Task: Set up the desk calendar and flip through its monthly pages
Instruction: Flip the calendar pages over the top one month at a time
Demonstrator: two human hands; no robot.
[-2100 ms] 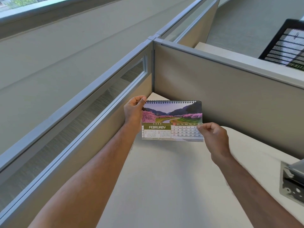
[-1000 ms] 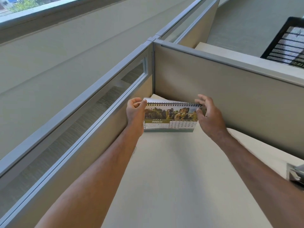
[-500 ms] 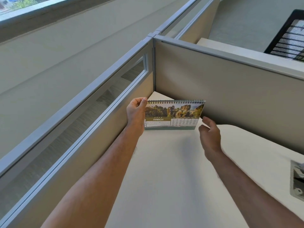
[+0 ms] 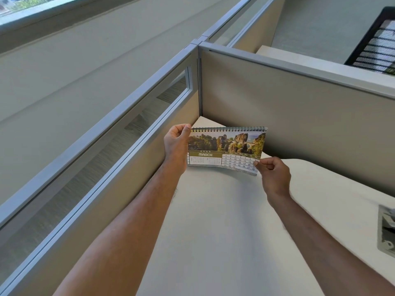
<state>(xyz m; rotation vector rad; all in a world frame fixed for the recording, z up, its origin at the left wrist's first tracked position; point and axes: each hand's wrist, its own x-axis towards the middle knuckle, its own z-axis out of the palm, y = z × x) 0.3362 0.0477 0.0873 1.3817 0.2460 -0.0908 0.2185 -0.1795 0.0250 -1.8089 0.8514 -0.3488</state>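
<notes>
1. I see the desk calendar (image 4: 226, 149) standing at the far corner of the desk (image 4: 213, 231), at about 12 o'clock from where I look down, close to where the two partition panels (image 4: 299, 107) meet.
2. Its front page shows MARCH under a photo of rock towers and a bridge, with the spiral binding running along the top edge.
3. My left hand (image 4: 176, 144) sits at the calendar's 9 o'clock side, curled around the upper left corner, thumb by the binding; it is closed on the calendar.
4. My right hand (image 4: 274, 176) is at the 4 o'clock corner, thumb and forefinger pressed together on the lower right edge of the front page, pinching it.
5. That corner of the page bows outward toward me, away from the pages behind it.
6. I cannot tell whether the calendar's base touches the desk or is held just above it.
7. At 3 o'clock, at the frame edge, a grey cutout (image 4: 385, 231) in the desk is partly visible.
</notes>
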